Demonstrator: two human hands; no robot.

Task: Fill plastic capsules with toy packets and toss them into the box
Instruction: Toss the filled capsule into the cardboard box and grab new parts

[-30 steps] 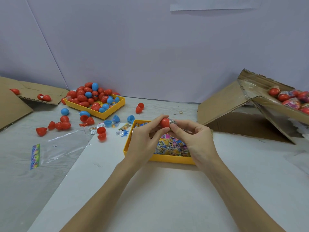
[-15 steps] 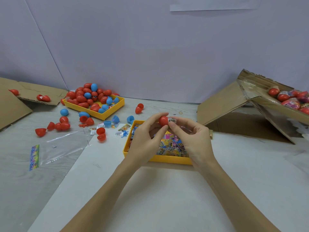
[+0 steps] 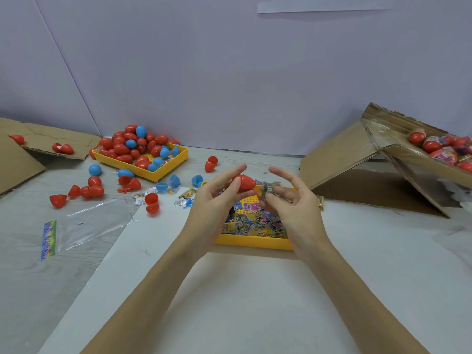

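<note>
1. Head view, centre of frame: left hand [image 3: 217,198] grips a red capsule [image 3: 244,183] between thumb and curled fingers, index finger sticking up; capsule held above the far edge of the near yellow tray [image 3: 252,243].
2. Right hand [image 3: 293,203], just right of the capsule, pinches a small rolled toy packet [image 3: 268,190] between thumb and middle fingers, index finger extended. Packet sits just beside the capsule's right end; cannot tell if they touch.
3. Near yellow tray, centre frame, holds a heap of colourful toy packets [image 3: 251,223], partly hidden by both hands.
4. Left-centre: second yellow tray [image 3: 163,172] piled with red and blue capsules [image 3: 132,146].
5. Loose red and blue capsule halves [image 3: 86,190] scattered across the table [image 3: 255,302] at left, near a clear plastic bag [image 3: 84,226].
6. Right edge: tilted cardboard box [image 3: 398,149] with filled capsules [image 3: 439,146] inside, well apart from the hands.
7. Upper left edge: flat cardboard [image 3: 51,139] with a few red capsules on it.
</note>
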